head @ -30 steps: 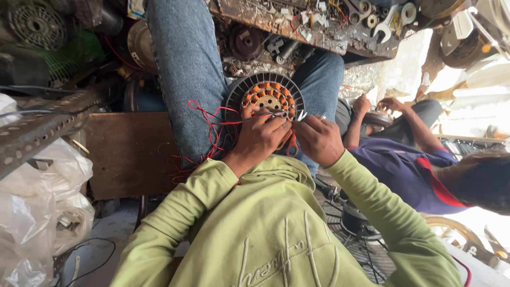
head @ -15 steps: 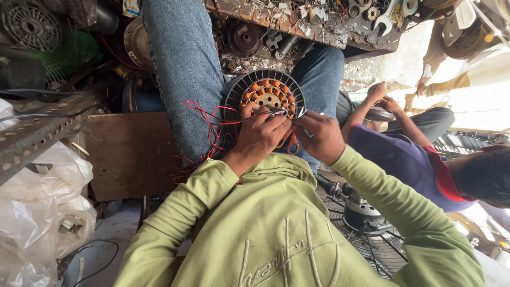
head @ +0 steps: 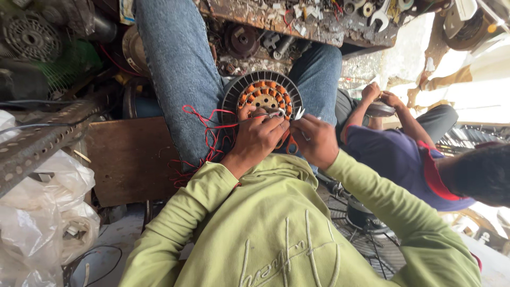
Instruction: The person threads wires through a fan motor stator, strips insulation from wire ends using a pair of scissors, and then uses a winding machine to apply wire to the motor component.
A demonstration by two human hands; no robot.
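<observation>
Copper coils ring the round motor part (head: pixel 264 95), each one a shiny orange lump, and dark metal fins stand all around its edge. Its middle is a pale metal disc with small holes. The motor part rests between the person's knees in blue jeans (head: pixel 180 69).

The left hand (head: pixel 258 139) lies on the near edge of the coils, its fingers pinched together on a thin wire. Thin red wires (head: pixel 204 133) loop away from that hand, over the leg. The right hand (head: pixel 314 139) is just beside it, closed on small scissors (head: pixel 293 139) with orange handles, the tips pointing at the coils.

Another person in a purple shirt (head: pixel 396 159) sits close by on the right.
</observation>
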